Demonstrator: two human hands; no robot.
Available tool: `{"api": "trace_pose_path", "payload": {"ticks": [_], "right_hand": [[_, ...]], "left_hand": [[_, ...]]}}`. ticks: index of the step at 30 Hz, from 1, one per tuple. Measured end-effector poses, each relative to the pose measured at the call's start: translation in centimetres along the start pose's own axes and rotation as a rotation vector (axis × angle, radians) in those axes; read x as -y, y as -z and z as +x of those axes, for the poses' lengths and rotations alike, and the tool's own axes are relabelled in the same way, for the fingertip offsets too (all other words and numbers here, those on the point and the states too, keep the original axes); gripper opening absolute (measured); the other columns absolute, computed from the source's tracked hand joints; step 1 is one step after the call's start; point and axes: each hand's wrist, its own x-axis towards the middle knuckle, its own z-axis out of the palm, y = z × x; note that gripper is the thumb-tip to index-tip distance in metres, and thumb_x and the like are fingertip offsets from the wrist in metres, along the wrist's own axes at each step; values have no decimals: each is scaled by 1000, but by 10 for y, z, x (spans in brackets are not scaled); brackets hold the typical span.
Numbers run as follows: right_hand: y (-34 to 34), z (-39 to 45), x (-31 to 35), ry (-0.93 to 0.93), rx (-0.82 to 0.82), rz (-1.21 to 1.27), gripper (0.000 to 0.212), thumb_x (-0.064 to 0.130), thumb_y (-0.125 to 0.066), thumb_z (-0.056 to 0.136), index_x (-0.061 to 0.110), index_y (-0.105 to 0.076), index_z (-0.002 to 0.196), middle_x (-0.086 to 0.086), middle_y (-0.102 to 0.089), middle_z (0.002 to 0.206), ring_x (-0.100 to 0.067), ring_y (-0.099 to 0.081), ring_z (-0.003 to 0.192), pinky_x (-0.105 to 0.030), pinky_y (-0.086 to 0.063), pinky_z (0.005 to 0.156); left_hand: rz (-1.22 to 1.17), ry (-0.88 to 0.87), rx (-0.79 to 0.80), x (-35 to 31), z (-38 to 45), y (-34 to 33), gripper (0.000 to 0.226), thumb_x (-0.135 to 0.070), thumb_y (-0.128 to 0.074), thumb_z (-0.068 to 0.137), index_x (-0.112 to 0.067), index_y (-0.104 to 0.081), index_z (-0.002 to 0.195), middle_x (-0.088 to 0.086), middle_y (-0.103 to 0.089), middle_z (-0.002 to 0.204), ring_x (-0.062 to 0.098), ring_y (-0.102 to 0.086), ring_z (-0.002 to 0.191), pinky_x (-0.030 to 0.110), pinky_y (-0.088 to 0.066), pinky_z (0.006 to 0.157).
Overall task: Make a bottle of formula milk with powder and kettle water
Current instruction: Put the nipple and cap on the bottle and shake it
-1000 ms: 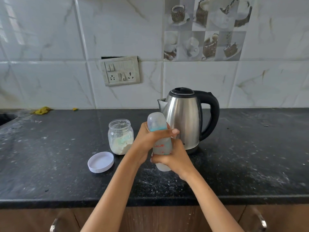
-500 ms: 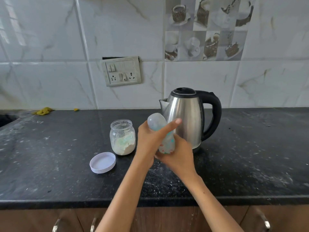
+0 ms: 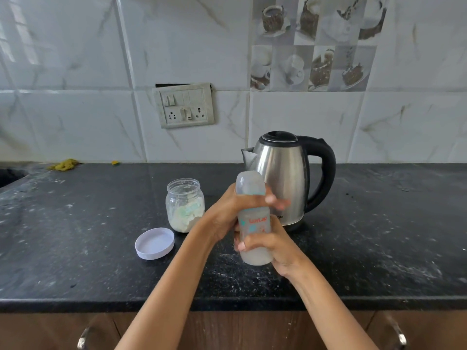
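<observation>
A clear baby bottle (image 3: 254, 223) with its cap on and whitish liquid at the bottom is held upright above the black counter (image 3: 75, 248). My left hand (image 3: 227, 210) wraps its upper part just under the cap. My right hand (image 3: 275, 246) grips its lower part. Behind the bottle stands a steel kettle (image 3: 285, 173) with a black handle and a closed lid. To the left is an open glass jar (image 3: 185, 205) with white powder in it, and its white lid (image 3: 155, 243) lies upside down in front of it.
A switch and socket plate (image 3: 184, 105) is on the tiled wall. A yellow scrap (image 3: 64, 164) lies at the back left beside a sink edge (image 3: 10, 176). Cabinet handles (image 3: 83, 338) show below the counter's front edge.
The bottle went up and tilted half a second ago and has now come back down and upright, held in both hands the whole time. Kettle, jar and lid have not moved.
</observation>
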Motion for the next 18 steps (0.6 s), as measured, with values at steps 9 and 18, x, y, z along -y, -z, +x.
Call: {"api": "trace_pose_path", "payload": {"ticks": [9,18], "right_hand": [[-5,8,-8,114,-385,-762,32,38,-73,52,22,-60,76,4,-67,67,-10,-67,64,-33,-59,59],[0,-4,3,-90,103,-98,26,2,-71,54,4,-64,78,-8,-64,71,-19,-62,69,-32,-52,69]], "left_hand": [[-40,-126,-651,-7,-5,-21,61,-64,-74,65,-10,-64,92,9,-74,86,21,-71,77,38,-58,78],[-117,-183,-144,1,2,-5,18,-7,-74,64,-13,-57,68,6,-59,57,20,-58,51,29,-52,57]]}}
